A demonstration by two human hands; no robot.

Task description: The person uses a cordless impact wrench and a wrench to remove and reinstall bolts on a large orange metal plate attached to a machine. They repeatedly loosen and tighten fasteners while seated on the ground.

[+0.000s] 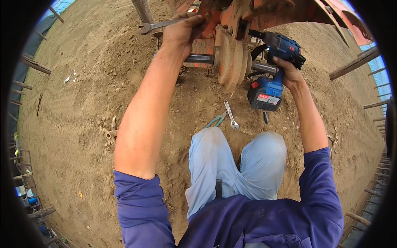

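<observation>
Purple shirt (231, 219) below, hands (180, 35) (288, 74) hold wrench (159, 25) left, cordless driver (283, 45) right.

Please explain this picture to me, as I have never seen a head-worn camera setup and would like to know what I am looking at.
Gladly. There is no robot here: a person works with two bare hands. The single picture comes from a wide fisheye camera on the person's head, looking down, so straight edges bend near the rim and the person's knees show below.

At the top is an orange machine with a grooved round part. The left hand holds an open-ended wrench against it. The right hand grips a blue cordless power tool, its nose pointing toward the machine.

On the bare soil lie an adjustable wrench and green-handled pliers, close together, plus a small dark item I cannot identify.
</observation>
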